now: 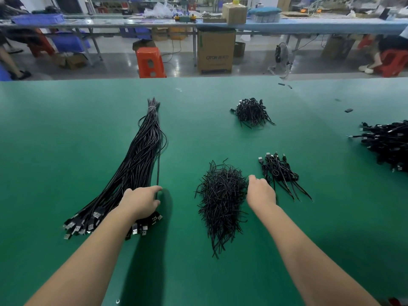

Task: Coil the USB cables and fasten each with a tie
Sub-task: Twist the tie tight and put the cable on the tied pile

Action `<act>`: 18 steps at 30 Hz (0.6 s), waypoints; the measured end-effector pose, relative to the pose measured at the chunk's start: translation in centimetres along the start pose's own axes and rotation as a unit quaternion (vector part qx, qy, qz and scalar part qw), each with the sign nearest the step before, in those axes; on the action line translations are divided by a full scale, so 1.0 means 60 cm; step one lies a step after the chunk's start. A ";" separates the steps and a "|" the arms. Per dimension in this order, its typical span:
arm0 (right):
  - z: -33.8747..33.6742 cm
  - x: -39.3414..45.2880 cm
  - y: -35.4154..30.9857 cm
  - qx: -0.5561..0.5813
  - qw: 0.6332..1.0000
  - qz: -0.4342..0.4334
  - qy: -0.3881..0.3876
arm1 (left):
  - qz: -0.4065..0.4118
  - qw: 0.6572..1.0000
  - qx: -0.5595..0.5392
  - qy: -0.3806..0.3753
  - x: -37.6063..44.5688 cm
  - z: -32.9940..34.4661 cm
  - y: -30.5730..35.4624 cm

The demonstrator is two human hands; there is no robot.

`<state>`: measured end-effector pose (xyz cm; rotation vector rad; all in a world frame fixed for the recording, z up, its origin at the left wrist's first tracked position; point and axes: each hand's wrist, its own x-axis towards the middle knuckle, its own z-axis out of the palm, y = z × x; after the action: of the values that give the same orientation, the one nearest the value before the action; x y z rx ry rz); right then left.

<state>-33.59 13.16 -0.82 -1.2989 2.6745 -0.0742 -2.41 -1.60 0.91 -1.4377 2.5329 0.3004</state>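
On the green table [66, 129], our left hand [141, 200] curls over the plug end of the long USB cable bundle [141, 155], best freeing one cable only, while right of that bundle our right hand [260, 191] reaches, fingers hidden, beside the tie pile [220, 195].

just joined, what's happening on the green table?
A person is preparing black USB cables for coiling and tying. The left hand rests curled on the plug end of the long bundle of straight black USB cables. The right hand reaches between the loose heap of black wire ties and a small pile of already coiled cables, holding nothing visible. Further coiled piles lie farther back and at the right edge of the green table.
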 end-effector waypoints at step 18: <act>-0.068 -0.013 -0.045 0.146 0.984 -0.057 0.082 | -0.001 0.898 -0.441 0.007 -0.029 -0.062 0.005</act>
<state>-31.71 11.96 3.58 -1.3984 2.5864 -0.5886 -2.11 -1.08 4.96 -1.6648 2.4875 1.5979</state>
